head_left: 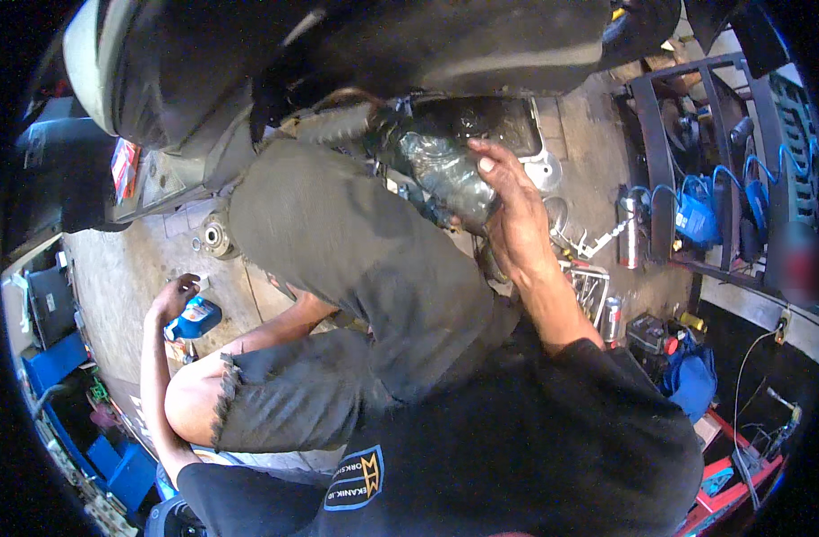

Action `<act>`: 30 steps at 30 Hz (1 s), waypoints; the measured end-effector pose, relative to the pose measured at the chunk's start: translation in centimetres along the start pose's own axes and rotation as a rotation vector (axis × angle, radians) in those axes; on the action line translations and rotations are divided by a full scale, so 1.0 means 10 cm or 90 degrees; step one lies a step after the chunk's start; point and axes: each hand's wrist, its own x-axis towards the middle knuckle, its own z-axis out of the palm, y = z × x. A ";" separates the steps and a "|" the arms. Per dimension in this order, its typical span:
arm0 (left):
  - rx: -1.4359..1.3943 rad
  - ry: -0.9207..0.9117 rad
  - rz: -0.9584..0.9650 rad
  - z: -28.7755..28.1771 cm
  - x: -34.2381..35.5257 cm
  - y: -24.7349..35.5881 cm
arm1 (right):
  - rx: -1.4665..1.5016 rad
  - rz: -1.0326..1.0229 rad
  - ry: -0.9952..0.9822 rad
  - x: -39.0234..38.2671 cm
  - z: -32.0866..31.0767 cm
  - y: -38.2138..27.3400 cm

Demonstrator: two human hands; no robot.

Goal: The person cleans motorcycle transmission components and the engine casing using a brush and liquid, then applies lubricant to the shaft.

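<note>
Head view is showing both bare hands working apart, on either side of the person's dark-clothed legs (338, 215). The right grip (517, 210) is closing around a clear, crinkled plastic container (441, 170), with two fingertips resting over its near end. This container is lying at a slant, dark-looking through its shiny wall, and its far end is disappearing into shadow under black bodywork (427, 45). Just beyond it, a dark tray with a pale rim (538, 130) is standing partly hidden.

The left grip (179, 298) is reaching out low on the other side, its fingers curling at the top of a blue bottle (195, 319). The hand is overlapping the bottle's upper part, so I cannot tell whether it is holding the bottle or only touching it. Near that hand, a round metal part (215, 235) is sitting on the floor (123, 273).

Over on the right, a spray can (628, 237) is standing near a dark metal rack (642, 125), where a blue coiled hose (662, 195) is hanging. A silver can (613, 315) is standing closer in, and a blue cloth (693, 380) is lying bunched near a red tray (741, 483).
</note>
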 end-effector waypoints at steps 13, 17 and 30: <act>-0.111 0.006 0.052 0.16 0.20 -0.69 | 0.059 0.031 0.025 -0.05 -0.24 0.07; -0.036 -0.010 0.041 0.03 0.18 -0.23 | 0.078 0.027 0.040 -0.06 -0.35 0.08; -0.051 0.004 0.036 0.10 0.03 -0.41 | 0.130 0.056 0.059 -0.09 -0.37 0.08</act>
